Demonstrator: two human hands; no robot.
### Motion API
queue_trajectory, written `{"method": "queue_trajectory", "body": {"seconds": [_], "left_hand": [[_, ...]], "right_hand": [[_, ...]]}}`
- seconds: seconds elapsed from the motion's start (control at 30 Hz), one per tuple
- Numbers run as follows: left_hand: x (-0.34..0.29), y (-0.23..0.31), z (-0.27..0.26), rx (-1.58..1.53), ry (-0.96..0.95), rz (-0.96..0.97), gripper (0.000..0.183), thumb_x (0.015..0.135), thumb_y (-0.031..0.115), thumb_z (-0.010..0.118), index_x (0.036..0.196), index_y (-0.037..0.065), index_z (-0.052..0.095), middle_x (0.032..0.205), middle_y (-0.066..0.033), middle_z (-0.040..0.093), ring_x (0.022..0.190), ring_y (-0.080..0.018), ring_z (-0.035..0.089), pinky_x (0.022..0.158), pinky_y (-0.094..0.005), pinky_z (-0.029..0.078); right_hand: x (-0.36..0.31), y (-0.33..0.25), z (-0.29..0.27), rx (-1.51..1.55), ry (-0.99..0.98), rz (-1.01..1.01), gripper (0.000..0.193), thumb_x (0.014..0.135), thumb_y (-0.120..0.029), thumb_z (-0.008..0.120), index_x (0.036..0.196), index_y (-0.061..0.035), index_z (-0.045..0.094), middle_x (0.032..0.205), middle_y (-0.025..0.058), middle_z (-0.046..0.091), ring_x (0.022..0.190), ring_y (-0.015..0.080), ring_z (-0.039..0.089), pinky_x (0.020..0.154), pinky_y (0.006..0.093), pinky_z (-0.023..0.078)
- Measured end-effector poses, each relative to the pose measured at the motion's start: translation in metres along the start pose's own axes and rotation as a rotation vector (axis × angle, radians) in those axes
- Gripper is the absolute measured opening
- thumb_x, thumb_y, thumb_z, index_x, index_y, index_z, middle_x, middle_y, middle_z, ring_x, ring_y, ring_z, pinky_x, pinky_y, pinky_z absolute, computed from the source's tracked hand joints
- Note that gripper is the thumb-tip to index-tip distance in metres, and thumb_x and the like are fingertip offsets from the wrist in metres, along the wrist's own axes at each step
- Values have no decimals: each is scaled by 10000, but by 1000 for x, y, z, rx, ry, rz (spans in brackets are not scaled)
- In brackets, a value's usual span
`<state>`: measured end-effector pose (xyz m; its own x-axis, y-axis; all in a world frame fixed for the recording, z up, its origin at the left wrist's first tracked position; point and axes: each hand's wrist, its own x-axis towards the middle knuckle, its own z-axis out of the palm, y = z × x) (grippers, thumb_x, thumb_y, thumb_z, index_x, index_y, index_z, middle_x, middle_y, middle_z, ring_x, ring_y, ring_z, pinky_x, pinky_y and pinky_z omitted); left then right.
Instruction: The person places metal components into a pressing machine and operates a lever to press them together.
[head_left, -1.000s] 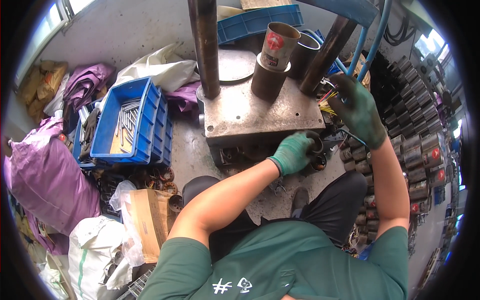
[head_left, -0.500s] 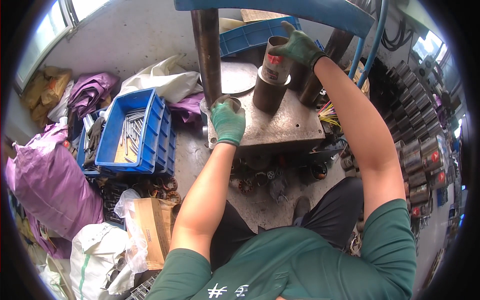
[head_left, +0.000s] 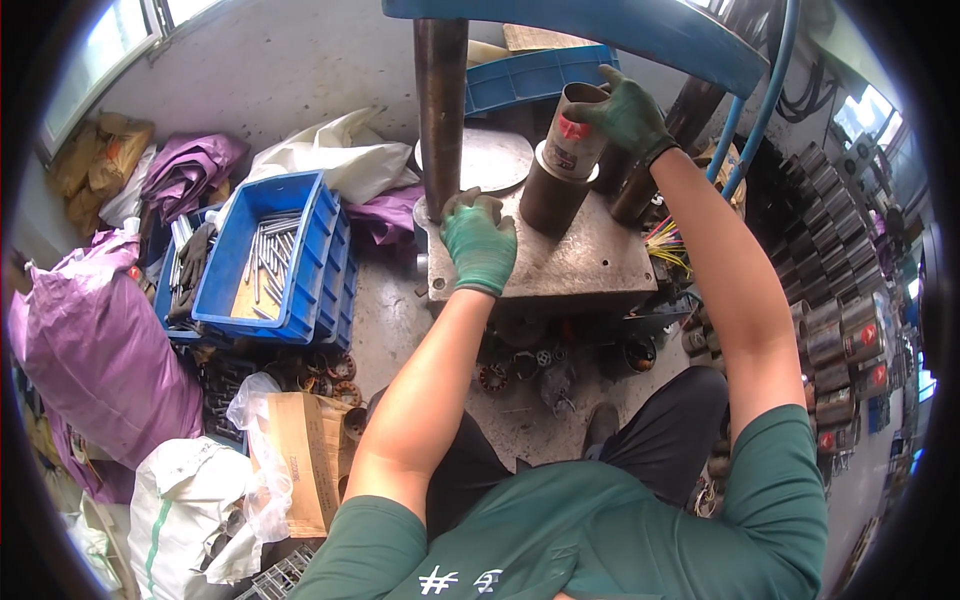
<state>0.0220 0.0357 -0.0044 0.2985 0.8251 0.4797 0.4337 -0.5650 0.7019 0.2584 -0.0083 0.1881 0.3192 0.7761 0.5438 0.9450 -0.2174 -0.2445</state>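
Both my hands wear green gloves. My right hand (head_left: pixel 632 118) is at the top of a grey metal cylinder (head_left: pixel 574 142) with a red mark, its thumb across the front of the rim and another finger raised behind. That cylinder stands upright, slightly tilted in view, with a pale ring at its lower end, on a darker metal sleeve (head_left: pixel 553 200). The sleeve rests on the worn metal bed (head_left: pixel 560 262) of a press. My left hand (head_left: pixel 478 240) is curled at the foot of a dark steel post (head_left: pixel 440 110); its fingertips, and anything in them, are hidden.
A blue crossbeam (head_left: pixel 600 22) spans overhead. Left of the press, a blue crate (head_left: pixel 325 255) contains metal rods (head_left: pixel 268 255). A purple sack (head_left: pixel 105 350) and cardboard box (head_left: pixel 303 460) stand nearby. Stacked metal cylinders (head_left: pixel 840 325) line the right side. A round metal plate (head_left: pixel 490 155) lies behind my left hand.
The press and both hands appear farther right in the picture as the view shifts. Both hands keep nearly the same places against the press and cylinder.
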Motion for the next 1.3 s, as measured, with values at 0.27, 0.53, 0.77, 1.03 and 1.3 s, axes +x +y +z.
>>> {"method": "queue_trajectory", "body": {"seconds": [0.27, 0.53, 0.77, 1.03, 1.3], "left_hand": [[-11, 38, 9, -99, 137, 190, 267, 846, 184, 811, 1088, 106, 728, 1362, -114, 625, 1382, -379, 466, 1137, -539, 385], [-58, 79, 4, -767, -207, 58, 649, 829, 145, 874, 1384, 34, 555, 1250, -165, 641, 1145, -284, 655, 1003, -383, 548], [-95, 91, 18, -796, -294, 252, 787, 800, 150, 908, 1451, 30, 481, 1366, -163, 571, 1282, -290, 597, 1084, -407, 512], [-109, 102, 17, -1047, -472, 105, 876, 803, -52, 861, 1524, 88, 384, 1442, -123, 546, 1316, -213, 585, 1068, -383, 557], [-113, 100, 27, -1125, -543, 6, 864, 824, -26, 820, 1546, 60, 354, 1503, -143, 514, 1378, -258, 553, 1118, -439, 526]], "right_hand": [[11, 80, -22, -202, 50, -315, 765, 877, -503, 786, 1338, 85, 622, 1255, 244, 730, 1127, 273, 721, 958, 364, 576], [-164, 28, -16, 1680, 44, 753, 640, 976, -581, 554, 1364, -78, 628, 1288, 118, 678, 1134, 289, 676, 992, 452, 559], [-251, 13, 20, 1930, 4, 977, 727, 991, -605, 435, 1432, -45, 579, 1440, 219, 605, 1305, 398, 607, 1115, 549, 517], [-284, 25, 31, 2218, -137, 955, 771, 1051, -656, 401, 1522, -50, 475, 1436, 209, 595, 1283, 374, 626, 1106, 502, 540], [-287, 33, 30, 2112, -126, 1103, 764, 976, -659, 445, 1481, -95, 543, 1484, 209, 574, 1345, 378, 568, 1159, 530, 450]]}}
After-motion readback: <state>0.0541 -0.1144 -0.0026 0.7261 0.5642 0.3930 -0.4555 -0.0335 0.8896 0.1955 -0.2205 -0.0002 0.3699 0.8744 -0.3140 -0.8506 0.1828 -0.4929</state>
